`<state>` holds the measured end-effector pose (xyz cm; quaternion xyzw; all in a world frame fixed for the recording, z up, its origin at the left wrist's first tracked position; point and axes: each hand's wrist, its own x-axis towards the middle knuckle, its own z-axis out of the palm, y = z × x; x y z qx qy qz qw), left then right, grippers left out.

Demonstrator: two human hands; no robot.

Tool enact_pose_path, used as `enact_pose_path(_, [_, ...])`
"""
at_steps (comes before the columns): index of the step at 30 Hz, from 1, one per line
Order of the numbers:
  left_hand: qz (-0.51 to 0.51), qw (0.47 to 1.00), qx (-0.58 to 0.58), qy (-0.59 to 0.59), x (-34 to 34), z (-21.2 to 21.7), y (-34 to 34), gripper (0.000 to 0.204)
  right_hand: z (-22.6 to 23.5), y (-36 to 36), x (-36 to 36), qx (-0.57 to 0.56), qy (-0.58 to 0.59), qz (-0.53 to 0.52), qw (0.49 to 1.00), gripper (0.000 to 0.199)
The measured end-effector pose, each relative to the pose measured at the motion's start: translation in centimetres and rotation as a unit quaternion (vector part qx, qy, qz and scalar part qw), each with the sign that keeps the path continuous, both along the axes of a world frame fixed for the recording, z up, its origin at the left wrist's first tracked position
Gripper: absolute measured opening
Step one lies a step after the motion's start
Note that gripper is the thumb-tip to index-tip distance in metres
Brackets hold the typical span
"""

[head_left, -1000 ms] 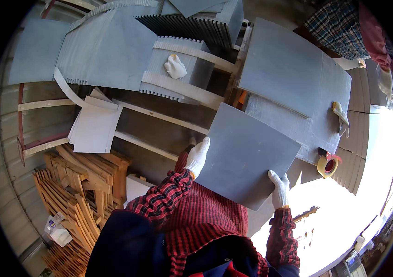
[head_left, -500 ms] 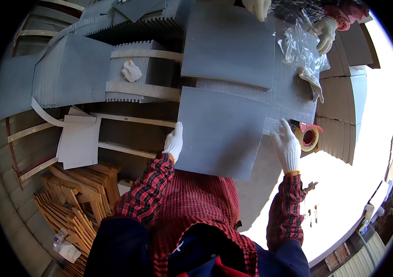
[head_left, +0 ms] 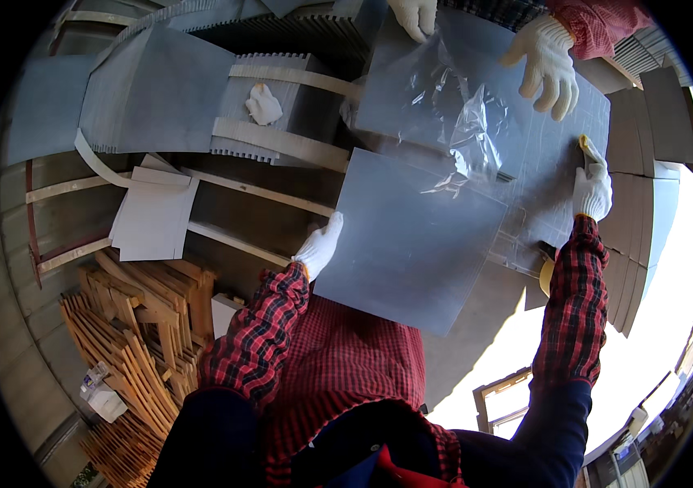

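A flat grey panel lies in front of me, its near edge by my apron. My left hand, in a white knit glove, holds the panel's left edge with its fingers together. My right hand, gloved alike, is beyond the panel at the far right. Its fingers are closed around a white work glove with a yellowish edge, partly hidden by the hand. Crumpled clear plastic film lies over another grey panel farther back.
Across the table a co-worker's gloved hands hover over the film. A yellow tape roll shows beside my right forearm. Stacked grey panels and a white cloth are at left, above wooden slats. Cardboard stacks stand at right.
My right hand has moved forward and right from beside the tape dispenser to the loose glove and closed on it. The plastic film has shifted left over the far panel. My left hand stays at the panel's edge.
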<state>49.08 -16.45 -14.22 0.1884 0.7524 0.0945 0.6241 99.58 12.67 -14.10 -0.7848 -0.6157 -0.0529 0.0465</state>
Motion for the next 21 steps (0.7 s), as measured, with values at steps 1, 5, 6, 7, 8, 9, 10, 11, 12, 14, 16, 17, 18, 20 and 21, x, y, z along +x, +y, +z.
enact_pose_path(1, [-0.001,1.0,0.003,0.005,0.0,-0.3,-0.3,0.098,0.1,0.7,0.2,0.02,0.031,-0.001,0.999,0.04])
enact_pose_path(5, [0.031,0.999,0.0,-0.013,-0.3,-1.4,-1.7,0.094,3.4,3.6,-3.4,-0.01,0.055,-0.05,0.997,0.077])
enact_pose_path(6, [0.04,0.998,0.006,-0.05,-0.2,-0.1,-1.1,0.093,3.1,4.3,-2.5,-0.048,0.046,-0.047,0.997,0.082])
enact_pose_path(7, [-0.007,1.0,-0.006,-0.006,-0.1,0.7,-0.9,0.094,2.2,4.6,-0.6,-0.099,0.096,-0.024,0.99,0.078])
enact_pose_path(8, [-0.051,0.998,0.005,0.025,-0.3,-0.4,-1.3,0.097,0.4,5.3,2.2,-0.114,0.11,-0.019,0.987,0.066])
enact_pose_path(9, [-0.091,0.994,-0.01,0.06,-0.2,-0.7,-0.7,0.103,-1.7,5.8,5.5,-0.128,0.127,-0.019,0.983,0.058])
enact_pose_path(10, [0.067,0.996,-0.047,0.028,-0.1,1.0,0.0,0.1,-3.1,6.2,6.2,-0.13,0.195,-0.01,0.972,0.06])
enact_pose_path(11, [0.241,0.968,-0.073,0.017,0.0,2.6,0.2,0.097,-1.7,5.6,3.1,-0.158,0.163,0.011,0.974,0.063])
enact_pose_path(12, [0.544,0.825,-0.092,-0.126,-0.7,1.4,-0.4,0.089,-2.4,4.9,2.8,-0.088,0.277,0.023,0.957,0.06])
enact_pose_path(14, [0.886,0.23,-0.094,-0.392,-1.1,-0.8,-2.0,0.073,1.8,2.0,-0.9,-0.073,0.228,0.076,0.968,0.045])
enact_pose_path(16, [0.891,0.202,-0.103,-0.394,-0.9,0.8,-1.3,0.058,7.7,-4.1,-6.1,-0.074,0.144,0.149,0.975,0.032])
enact_pose_path(17, [0.901,0.19,-0.103,-0.376,-0.5,2.2,-0.8,0.057,9.9,-8.2,-8.9,0.001,0.157,0.234,0.96,0.028])
enact_pose_path(18, [0.91,0.182,-0.105,-0.357,-0.2,3.1,-0.1,0.056,11.6,-11.4,-11.1,0.029,0.232,0.321,0.918,0.023])
enact_pose_path(20, [0.912,0.193,-0.086,-0.35,0.1,4.2,0.2,0.061,11.7,-18.2,-14.1,-0.106,0.419,0.307,0.848,0.04])
enact_pose_path(21, [0.911,0.203,-0.085,-0.35,0.2,4.4,0.6,0.064,9.4,-22.5,-14.8,-0.153,0.578,0.152,0.787,0.054])
